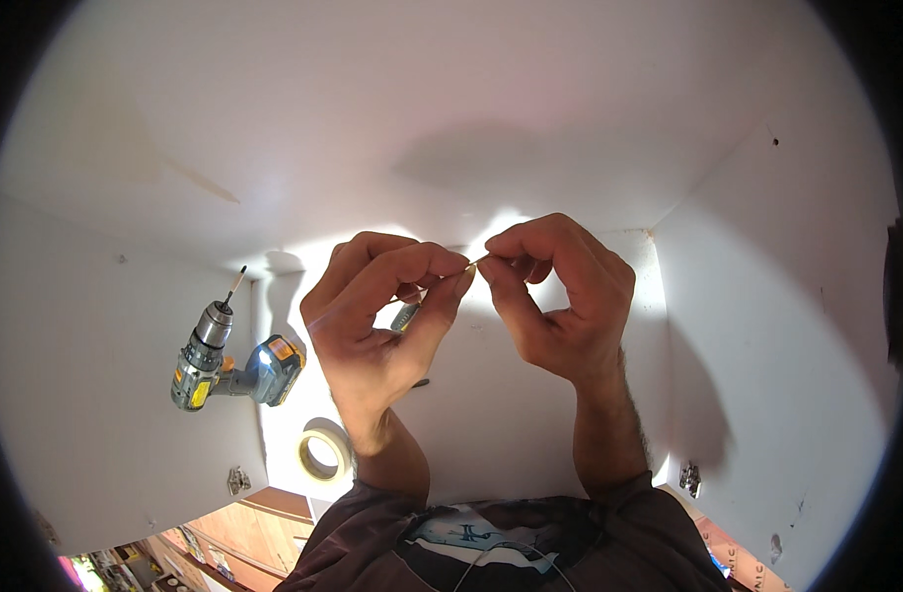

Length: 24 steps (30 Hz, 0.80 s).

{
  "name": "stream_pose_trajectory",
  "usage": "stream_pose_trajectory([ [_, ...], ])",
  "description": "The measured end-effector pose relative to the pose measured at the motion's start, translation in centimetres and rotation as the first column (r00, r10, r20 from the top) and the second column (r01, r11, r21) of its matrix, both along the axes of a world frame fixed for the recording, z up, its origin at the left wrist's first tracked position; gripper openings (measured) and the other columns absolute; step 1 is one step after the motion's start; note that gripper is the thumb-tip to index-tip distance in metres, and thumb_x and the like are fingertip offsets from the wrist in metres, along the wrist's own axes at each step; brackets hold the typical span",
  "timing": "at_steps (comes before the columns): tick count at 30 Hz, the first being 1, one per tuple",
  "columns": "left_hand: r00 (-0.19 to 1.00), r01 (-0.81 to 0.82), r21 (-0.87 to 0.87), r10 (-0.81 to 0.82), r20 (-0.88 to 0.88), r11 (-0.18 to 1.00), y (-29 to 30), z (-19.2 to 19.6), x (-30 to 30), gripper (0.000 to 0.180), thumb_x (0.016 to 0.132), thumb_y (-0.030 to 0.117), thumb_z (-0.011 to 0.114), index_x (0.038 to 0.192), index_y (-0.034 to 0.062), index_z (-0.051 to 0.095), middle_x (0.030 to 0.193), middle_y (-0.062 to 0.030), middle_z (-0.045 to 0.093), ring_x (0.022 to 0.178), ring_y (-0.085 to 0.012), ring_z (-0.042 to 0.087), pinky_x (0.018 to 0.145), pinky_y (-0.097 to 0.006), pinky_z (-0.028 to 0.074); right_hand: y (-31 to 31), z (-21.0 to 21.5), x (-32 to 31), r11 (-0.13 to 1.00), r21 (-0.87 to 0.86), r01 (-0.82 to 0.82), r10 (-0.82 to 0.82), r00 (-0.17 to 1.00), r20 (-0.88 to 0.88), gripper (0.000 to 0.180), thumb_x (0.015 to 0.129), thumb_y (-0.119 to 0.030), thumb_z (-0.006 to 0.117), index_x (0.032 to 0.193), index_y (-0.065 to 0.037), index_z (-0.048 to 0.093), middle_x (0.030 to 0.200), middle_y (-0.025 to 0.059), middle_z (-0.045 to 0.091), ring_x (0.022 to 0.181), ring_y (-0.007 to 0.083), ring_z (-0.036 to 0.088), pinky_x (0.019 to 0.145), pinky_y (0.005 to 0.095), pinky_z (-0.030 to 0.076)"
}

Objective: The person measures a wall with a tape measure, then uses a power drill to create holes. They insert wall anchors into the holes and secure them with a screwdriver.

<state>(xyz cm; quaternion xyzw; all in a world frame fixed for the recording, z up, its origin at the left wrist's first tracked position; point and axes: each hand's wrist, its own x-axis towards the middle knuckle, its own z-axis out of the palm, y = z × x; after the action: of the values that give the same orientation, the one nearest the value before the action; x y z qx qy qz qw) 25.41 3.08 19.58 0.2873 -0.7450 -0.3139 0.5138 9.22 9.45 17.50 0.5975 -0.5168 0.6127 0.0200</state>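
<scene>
You pinched a thin pin between both hands: left hand, right hand. It looked light, stiff and slippery; fingertip grips near each end suited it.

This looks like a cabinet-fitting or woodworking site: the view sits inside a white laminated cabinet box. A yellow-and-grey cordless drill and a cream roll of masking tape lie near its left wall, with small metal hinge plates at the front edges.
</scene>
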Motion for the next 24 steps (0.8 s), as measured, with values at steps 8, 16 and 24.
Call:
stream_pose_trajectory([
  [8, 0.999, 0.04, 0.021, -0.041, 0.02, 0.999, -0.4, -0.1, 0.2, 0.021, 0.074, -0.005, 0.083, 0.093, 0.0029, 0.081, 0.081, -0.0034, 0.071, 0.071, -0.0092, 0.065, 0.062, -0.023, 0.05, -0.4, -0.4, 0.3, 1.0, -0.013, 0.008, -0.008, 1.0, 0.016, 0.017, 0.078, 0.005, 0.079, 0.09, -0.005, 0.07, 0.08, 0.0037, 0.071, 0.063, 0.0144, 0.068, 0.055, 0.026, 0.056],
  [16, 0.995, 0.073, 0.039, -0.076, 0.069, 0.997, -0.1, 0.4, 0.3, 0.025, 0.075, -0.006, 0.079, 0.099, 0.002, 0.081, 0.086, -0.0068, 0.073, 0.075, -0.0118, 0.069, 0.067, -0.025, 0.054, -0.9, -0.8, 0.9, 0.996, -0.068, 0.057, -0.055, 0.998, 0.037, 0.018, 0.077, 0.005, 0.078, 0.087, -0.005, 0.068, 0.078, 0.0034, 0.069, 0.063, 0.0134, 0.067, 0.053, 0.0254, 0.056],
  [24, 0.977, 0.209, 0.148, -0.212, 0.007, 0.967, -0.8, 0.0, 0.4, 0.032, 0.079, -0.005, 0.074, 0.111, -0.002, 0.078, 0.093, -0.0108, 0.076, 0.081, -0.0164, 0.072, 0.077, -0.029, 0.057, -1.0, -0.9, 0.5, 0.991, -0.077, 0.11, -0.107, 0.993, 0.045, 0.017, 0.08, 0.005, 0.077, 0.089, -0.005, 0.067, 0.081, 0.0036, 0.069, 0.063, 0.0124, 0.069, 0.053, 0.0245, 0.057],
])
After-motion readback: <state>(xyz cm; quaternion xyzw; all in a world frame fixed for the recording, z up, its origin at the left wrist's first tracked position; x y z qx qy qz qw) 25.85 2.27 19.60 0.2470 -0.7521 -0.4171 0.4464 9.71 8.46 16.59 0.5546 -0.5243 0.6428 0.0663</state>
